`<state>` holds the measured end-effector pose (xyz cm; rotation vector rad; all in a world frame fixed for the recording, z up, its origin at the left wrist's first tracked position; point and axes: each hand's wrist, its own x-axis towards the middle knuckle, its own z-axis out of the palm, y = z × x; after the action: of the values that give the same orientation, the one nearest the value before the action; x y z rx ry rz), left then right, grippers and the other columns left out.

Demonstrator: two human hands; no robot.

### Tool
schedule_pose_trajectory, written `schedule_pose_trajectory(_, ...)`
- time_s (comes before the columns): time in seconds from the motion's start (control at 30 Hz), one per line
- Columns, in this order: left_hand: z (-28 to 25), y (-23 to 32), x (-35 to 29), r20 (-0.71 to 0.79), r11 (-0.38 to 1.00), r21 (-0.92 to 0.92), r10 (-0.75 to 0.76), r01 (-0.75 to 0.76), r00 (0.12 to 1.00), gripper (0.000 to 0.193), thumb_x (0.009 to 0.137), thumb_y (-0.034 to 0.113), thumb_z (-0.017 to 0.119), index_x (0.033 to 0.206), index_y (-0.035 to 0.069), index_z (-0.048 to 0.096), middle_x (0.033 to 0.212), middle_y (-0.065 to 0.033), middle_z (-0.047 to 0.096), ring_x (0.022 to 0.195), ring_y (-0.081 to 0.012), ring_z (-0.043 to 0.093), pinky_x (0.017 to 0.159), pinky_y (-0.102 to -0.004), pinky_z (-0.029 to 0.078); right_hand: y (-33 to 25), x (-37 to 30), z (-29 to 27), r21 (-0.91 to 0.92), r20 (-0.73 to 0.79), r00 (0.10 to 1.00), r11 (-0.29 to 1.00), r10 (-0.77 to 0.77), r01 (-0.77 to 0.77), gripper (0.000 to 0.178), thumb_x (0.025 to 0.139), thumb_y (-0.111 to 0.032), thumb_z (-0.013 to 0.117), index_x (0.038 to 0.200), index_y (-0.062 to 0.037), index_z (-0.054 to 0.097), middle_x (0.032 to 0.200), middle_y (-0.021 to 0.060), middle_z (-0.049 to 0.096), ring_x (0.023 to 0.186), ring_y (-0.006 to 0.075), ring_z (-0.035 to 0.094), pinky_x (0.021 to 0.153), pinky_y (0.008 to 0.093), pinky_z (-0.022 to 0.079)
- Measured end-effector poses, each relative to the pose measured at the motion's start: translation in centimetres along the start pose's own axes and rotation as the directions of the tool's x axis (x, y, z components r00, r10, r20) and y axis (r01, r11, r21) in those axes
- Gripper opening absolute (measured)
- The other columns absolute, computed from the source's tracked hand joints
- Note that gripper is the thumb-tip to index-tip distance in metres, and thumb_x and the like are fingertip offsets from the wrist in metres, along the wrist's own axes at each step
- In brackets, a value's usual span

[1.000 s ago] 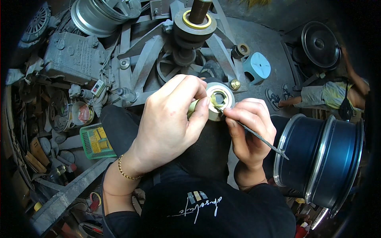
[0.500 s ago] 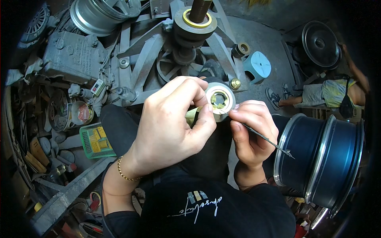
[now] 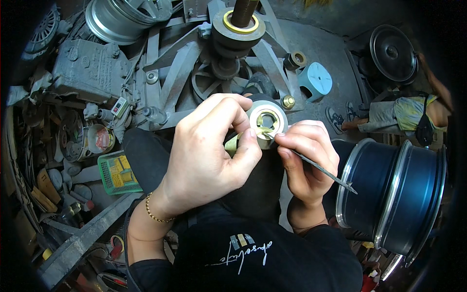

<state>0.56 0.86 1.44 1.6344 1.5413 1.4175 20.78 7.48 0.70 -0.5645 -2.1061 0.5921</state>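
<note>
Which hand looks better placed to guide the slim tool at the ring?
Likely the right hand: it pinches the slim dark tool beside the pale ring; the left hand is at its left.

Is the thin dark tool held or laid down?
Held: the right hand pinches the thin dark tool, whose lower end juts out beyond the grip. Whether its other tip enters the pale ring is unclear.

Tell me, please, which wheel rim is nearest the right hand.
The dark blue wheel rim, just right of the right hand; the silver wheel rim and the grey spoked wheel both lie at the upper left.
</note>
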Motion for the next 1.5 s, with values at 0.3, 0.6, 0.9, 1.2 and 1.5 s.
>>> schedule_pose_trajectory(0.3, 0.0, -0.2, 0.0, -0.007, 0.999, 0.042, 0.026, -0.026, 1.0, 0.007, 0.088, -0.003, 0.07, 0.087, -0.003, 0.062, 0.109, -0.0181, 0.075, 0.085, -0.0166, 0.071, 0.073, -0.0283, 0.057, -0.2, 0.2, 0.1, -0.021, 0.017, 1.0, 1.0, 0.011, -0.01, 0.028, 0.08, 0.0, 0.084, 0.107, -0.0059, 0.08, 0.096, 0.0097, 0.072, 0.088, 0.0293, 0.068, 0.081, 0.0384, 0.055)
schedule_pose_trajectory(0.6, 0.1, -0.3, 0.0, -0.01, 1.0, 0.027, 0.009, -0.008, 1.0, 0.007, 0.09, -0.004, 0.07, 0.089, -0.005, 0.063, 0.109, -0.018, 0.074, 0.086, -0.0162, 0.073, 0.074, -0.0293, 0.06, -0.4, 0.6, -0.3, -0.026, 0.053, 0.998, 1.0, 0.019, -0.017, 0.024, 0.082, 0.001, 0.082, 0.105, -0.0048, 0.079, 0.097, 0.0107, 0.072, 0.087, 0.0288, 0.068, 0.08, 0.0379, 0.055)
schedule_pose_trajectory(0.9, 0.1, -0.4, 0.1, -0.005, 0.999, 0.042, 0.028, -0.027, 1.0, 0.006, 0.092, -0.004, 0.071, 0.093, -0.005, 0.065, 0.108, -0.0185, 0.075, 0.088, -0.0173, 0.075, 0.075, -0.0298, 0.061, 0.5, 0.0, -1.0, 0.103, 0.028, 0.997, 0.992, 0.073, -0.075, 0.021, 0.084, 0.0, 0.082, 0.105, -0.003, 0.08, 0.097, 0.0113, 0.073, 0.085, 0.0252, 0.069, 0.078, 0.0353, 0.055)
schedule_pose_trajectory(1.2, -0.1, -0.4, 0.3, 0.011, 0.998, 0.056, 0.023, -0.023, 1.0, 0.007, 0.092, -0.003, 0.072, 0.093, -0.005, 0.065, 0.108, -0.0168, 0.075, 0.087, -0.0179, 0.075, 0.076, -0.0301, 0.061, 0.0, 0.6, -1.2, 0.031, 0.086, 0.994, 0.997, 0.064, -0.067, 0.019, 0.084, 0.0, 0.081, 0.103, -0.0014, 0.078, 0.095, 0.0119, 0.072, 0.086, 0.0264, 0.069, 0.079, 0.0358, 0.055)
schedule_pose_trajectory(1.5, -0.1, -0.4, 0.3, 0.002, 0.997, 0.052, 0.051, -0.051, 0.999, 0.006, 0.093, -0.003, 0.073, 0.094, -0.005, 0.067, 0.106, -0.016, 0.075, 0.085, -0.0183, 0.075, 0.075, -0.0297, 0.06, -0.3, 0.6, -0.6, 0.004, 0.035, 0.998, 0.999, 0.05, -0.05, 0.022, 0.083, 0.001, 0.083, 0.104, -0.003, 0.08, 0.095, 0.0112, 0.073, 0.085, 0.0273, 0.069, 0.078, 0.0365, 0.055)
